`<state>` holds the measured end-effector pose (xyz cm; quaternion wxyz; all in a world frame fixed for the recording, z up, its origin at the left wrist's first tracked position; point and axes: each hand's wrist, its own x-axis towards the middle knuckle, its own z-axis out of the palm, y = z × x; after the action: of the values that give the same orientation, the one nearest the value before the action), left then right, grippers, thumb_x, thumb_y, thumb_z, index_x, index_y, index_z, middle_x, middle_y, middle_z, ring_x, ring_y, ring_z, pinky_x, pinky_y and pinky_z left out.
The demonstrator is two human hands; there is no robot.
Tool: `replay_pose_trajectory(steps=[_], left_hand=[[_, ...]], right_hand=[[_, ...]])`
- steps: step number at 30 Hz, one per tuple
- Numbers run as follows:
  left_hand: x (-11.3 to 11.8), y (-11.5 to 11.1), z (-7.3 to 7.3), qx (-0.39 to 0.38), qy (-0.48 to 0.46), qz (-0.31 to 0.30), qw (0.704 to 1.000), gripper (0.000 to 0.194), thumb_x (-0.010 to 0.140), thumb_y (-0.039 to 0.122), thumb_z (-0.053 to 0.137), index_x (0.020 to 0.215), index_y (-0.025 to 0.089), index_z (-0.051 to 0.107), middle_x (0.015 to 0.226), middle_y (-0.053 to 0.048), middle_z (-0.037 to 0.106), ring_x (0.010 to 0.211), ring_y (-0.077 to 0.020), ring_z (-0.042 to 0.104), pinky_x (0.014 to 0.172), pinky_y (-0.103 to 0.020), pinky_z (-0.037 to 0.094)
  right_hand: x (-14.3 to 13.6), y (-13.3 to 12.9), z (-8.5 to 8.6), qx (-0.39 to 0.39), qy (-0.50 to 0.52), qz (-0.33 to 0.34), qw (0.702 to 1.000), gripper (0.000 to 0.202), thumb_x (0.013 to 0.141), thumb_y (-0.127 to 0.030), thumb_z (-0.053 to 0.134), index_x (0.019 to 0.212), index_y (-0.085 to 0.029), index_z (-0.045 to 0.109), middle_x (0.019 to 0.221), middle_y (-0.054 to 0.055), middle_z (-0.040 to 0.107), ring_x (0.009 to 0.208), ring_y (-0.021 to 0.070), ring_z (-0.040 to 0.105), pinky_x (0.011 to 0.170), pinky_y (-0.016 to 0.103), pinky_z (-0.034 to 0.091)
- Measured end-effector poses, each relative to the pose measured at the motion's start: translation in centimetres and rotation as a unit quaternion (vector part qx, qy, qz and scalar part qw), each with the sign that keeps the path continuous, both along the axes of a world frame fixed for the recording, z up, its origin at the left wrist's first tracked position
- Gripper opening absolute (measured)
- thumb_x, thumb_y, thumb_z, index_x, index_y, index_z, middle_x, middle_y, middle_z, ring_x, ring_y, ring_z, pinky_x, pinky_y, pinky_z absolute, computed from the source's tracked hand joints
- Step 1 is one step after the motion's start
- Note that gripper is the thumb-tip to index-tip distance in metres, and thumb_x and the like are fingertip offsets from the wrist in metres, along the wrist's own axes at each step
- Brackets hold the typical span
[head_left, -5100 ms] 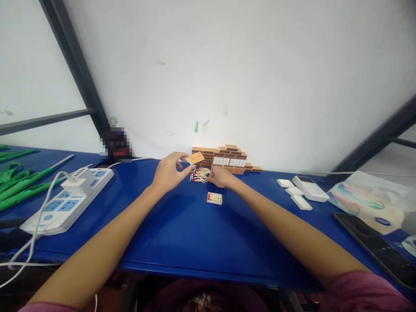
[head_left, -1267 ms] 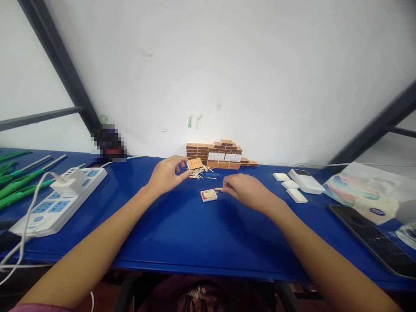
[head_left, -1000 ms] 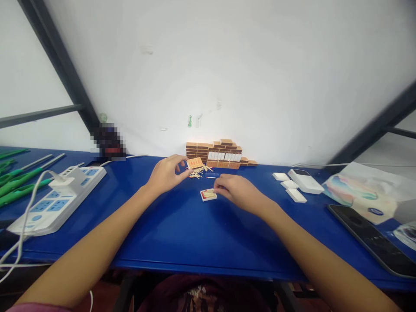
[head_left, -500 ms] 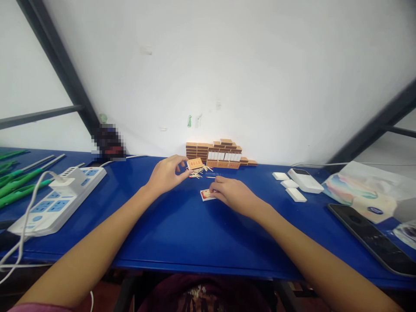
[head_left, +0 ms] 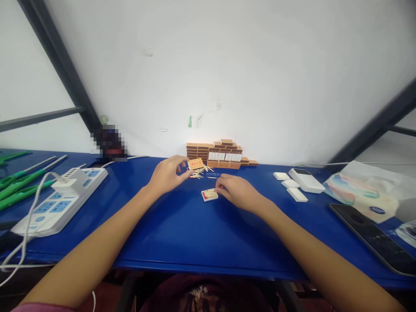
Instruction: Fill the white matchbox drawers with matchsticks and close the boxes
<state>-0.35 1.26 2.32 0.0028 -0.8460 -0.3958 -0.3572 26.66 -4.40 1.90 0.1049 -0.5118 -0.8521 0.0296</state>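
Note:
My left hand (head_left: pixel 169 174) holds an orange matchbox cover (head_left: pixel 195 164) with red lettering between thumb and fingers. Below it lies a loose heap of matches (head_left: pixel 196 174). In front of the heap, a white matchbox tray (head_left: pixel 209 196) with red-tipped matches inside rests on the blue table. My right hand (head_left: pixel 237 191) is at the tray's upper right corner, its thumb and fingers pinched together. Whatever is between those fingertips is too small to make out. A single match (head_left: pixel 212 177) lies apart, just left of the right hand.
Brown matchboxes (head_left: pixel 227 164) stand stacked against the wall. To the right are several white trays (head_left: pixel 297 195), a white device (head_left: pixel 306 180), a tissue pack (head_left: pixel 370 206) and a phone (head_left: pixel 367 234). A power strip (head_left: pixel 61 203) and green-handled tools (head_left: pixel 26 182) occupy the left.
My right hand has drawn back from inside the tray to its upper right corner, uncovering more of the matches. My left hand keeps its hold on the matchbox cover.

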Motion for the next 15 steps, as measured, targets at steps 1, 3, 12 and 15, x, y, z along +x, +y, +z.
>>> replay_pose_trajectory(steps=[1,3,12,15], left_hand=[[0.0,0.0,0.0,0.0,0.0,0.001,1.0,0.035,0.088,0.035,0.073,0.12,0.021,0.066,0.095,-0.002,0.072,0.07,-0.0144,0.062,0.071,-0.03,0.05],[0.01,0.01,-0.04,0.001,0.0,-0.001,1.0,0.036,0.088,0.035,0.073,0.12,0.022,0.066,0.095,-0.002,0.072,0.07,-0.0143,0.062,0.071,-0.03,0.05],[-0.02,-0.02,-0.08,-0.001,0.004,-0.008,1.0,0.036,0.089,0.036,0.072,0.121,0.021,0.065,0.095,-0.002,0.072,0.07,-0.014,0.062,0.07,-0.03,0.05],[-0.02,0.01,-0.1,-0.001,0.007,-0.013,1.0,0.036,0.089,0.037,0.071,0.121,0.021,0.065,0.096,-0.003,0.072,0.07,-0.0142,0.062,0.07,-0.03,0.05]], right_hand=[[0.0,0.03,0.02,0.006,0.008,0.003,1.0,0.013,0.102,-0.025,0.059,0.095,-0.02,0.068,0.1,0.006,0.068,0.084,0.019,0.064,0.068,0.028,0.039],[-0.04,0.08,-0.03,0.012,0.022,0.014,1.0,0.012,0.103,-0.022,0.058,0.097,-0.02,0.068,0.102,0.006,0.067,0.083,0.0182,0.063,0.07,0.028,0.041],[-0.2,-0.48,-0.56,0.009,0.101,0.107,0.989,0.03,0.096,-0.037,0.069,0.12,-0.021,0.065,0.118,0.011,0.065,0.114,0.0277,0.057,0.097,0.04,0.047],[-0.08,-0.56,-0.49,-0.033,0.105,0.126,0.986,0.033,0.093,-0.033,0.07,0.124,-0.021,0.064,0.121,0.01,0.067,0.118,0.0286,0.055,0.102,0.044,0.045]])
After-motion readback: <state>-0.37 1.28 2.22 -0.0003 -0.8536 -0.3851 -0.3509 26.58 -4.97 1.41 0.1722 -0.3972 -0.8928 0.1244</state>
